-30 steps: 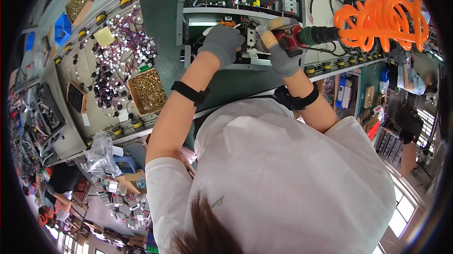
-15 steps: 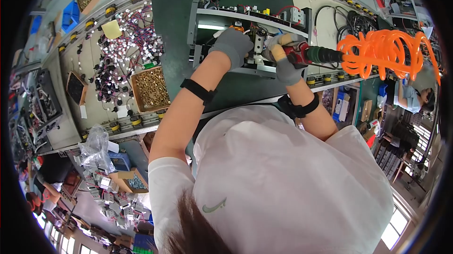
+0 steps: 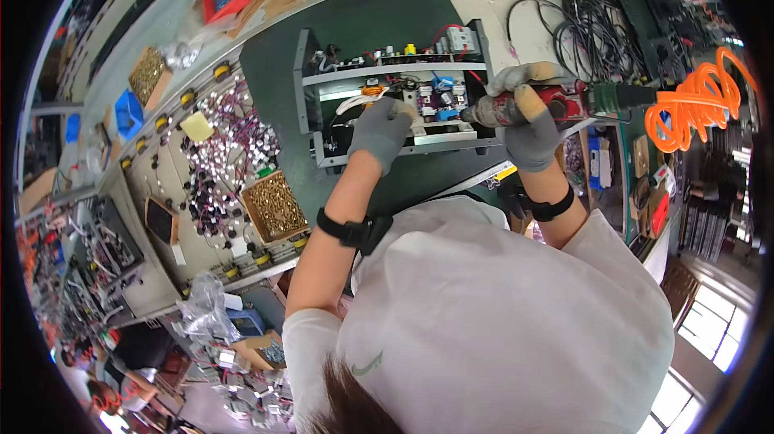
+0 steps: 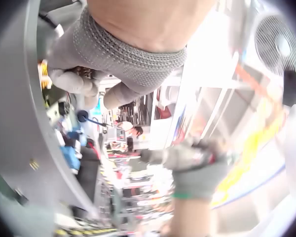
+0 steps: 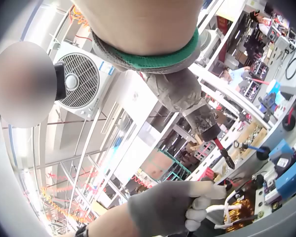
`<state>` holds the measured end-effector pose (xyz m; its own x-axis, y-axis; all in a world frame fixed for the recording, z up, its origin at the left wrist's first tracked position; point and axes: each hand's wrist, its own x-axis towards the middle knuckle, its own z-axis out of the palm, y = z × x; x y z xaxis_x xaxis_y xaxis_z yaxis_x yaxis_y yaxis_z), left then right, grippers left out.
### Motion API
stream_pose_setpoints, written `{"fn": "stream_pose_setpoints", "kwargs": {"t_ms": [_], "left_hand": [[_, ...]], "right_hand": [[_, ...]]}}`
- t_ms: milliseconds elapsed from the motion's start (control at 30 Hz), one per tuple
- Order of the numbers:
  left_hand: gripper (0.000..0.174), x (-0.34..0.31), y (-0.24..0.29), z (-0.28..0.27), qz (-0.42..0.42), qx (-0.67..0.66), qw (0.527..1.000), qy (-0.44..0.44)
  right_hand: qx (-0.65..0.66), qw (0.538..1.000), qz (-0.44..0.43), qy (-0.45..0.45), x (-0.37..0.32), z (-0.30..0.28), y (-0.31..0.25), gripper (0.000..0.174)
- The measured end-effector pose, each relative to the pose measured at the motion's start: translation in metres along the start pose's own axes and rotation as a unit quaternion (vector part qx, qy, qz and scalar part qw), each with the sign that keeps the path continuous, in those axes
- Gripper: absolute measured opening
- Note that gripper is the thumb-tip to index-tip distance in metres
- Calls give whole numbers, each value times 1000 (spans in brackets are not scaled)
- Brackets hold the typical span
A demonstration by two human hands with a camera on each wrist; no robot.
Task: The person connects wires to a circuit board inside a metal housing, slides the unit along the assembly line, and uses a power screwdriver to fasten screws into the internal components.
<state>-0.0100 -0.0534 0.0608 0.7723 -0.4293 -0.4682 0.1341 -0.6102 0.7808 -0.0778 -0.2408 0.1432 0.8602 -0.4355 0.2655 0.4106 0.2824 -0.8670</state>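
An open grey metal chassis (image 3: pixel 395 71) holds boards, blue components (image 3: pixel 442 81) and an orange-copper coil (image 3: pixel 372 91). My gloved left hand (image 3: pixel 380 134) is over its front part, just right of white wires (image 3: pixel 351 102). In the left wrist view, the curled fingers of the left hand (image 4: pixel 113 59) hold small brownish parts (image 4: pixel 84 72), too blurred to identify. The right hand (image 3: pixel 532 132) grips a red and grey driver (image 3: pixel 560 103) at the chassis's right end. In the right wrist view, the bit (image 5: pixel 228 159) stands clear of the components.
A box of brass screws (image 3: pixel 276 204) and a heap of small wired connectors (image 3: pixel 234 128) lie to the left. Black cables (image 3: pixel 592 35) are coiled at the back right. An orange spiral hose (image 3: pixel 697 107) trails right from the driver.
The right hand and driver have drawn back to the right from inside the chassis, uncovering the blue components. The left hand stays over the chassis. The head view has shifted.
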Motion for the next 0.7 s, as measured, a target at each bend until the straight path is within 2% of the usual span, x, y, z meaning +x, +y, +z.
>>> {"fn": "stream_pose_setpoints", "kwargs": {"t_ms": [33, 67, 100, 167, 300, 367, 433, 567, 633, 700], "left_hand": [[21, -1, 0, 1, -77, -250, 965, -32], [24, -2, 0, 1, -158, -368, 912, -86], [24, -7, 3, 7, -157, -360, 915, -95], [29, -18, 5, 19, -164, -487, 851, -109], [28, -25, 10, 40, -159, -485, 855, -92], [29, -22, 5, 45, -143, -486, 854, -114], [27, -16, 1, 46, -116, -614, 749, -222], [27, -16, 4, 54, -91, -624, 748, -208], [27, -14, 2, 57, -49, -656, 713, -242], [30, -17, 2, 55, -49, -653, 722, -223]], "right_hand": [[14, 1000, 17, 19, -2, -9, -4, 19], [12, 999, 11, 30, -4, -15, -8, 19], [13, 999, -1, 45, -6, -20, -13, 19], [13, 997, -17, 70, -10, -26, -21, 19], [36, 992, -19, 116, -16, -28, -32, 18], [30, 992, -9, 123, -18, -29, -34, 18], [57, 993, 8, 100, -19, -29, -32, 20], [103, 991, -13, 83, -16, -29, -26, 20], [135, 984, -18, 116, -14, -25, -24, 19], [131, 988, -16, 74, -13, -28, -20, 22]]}}
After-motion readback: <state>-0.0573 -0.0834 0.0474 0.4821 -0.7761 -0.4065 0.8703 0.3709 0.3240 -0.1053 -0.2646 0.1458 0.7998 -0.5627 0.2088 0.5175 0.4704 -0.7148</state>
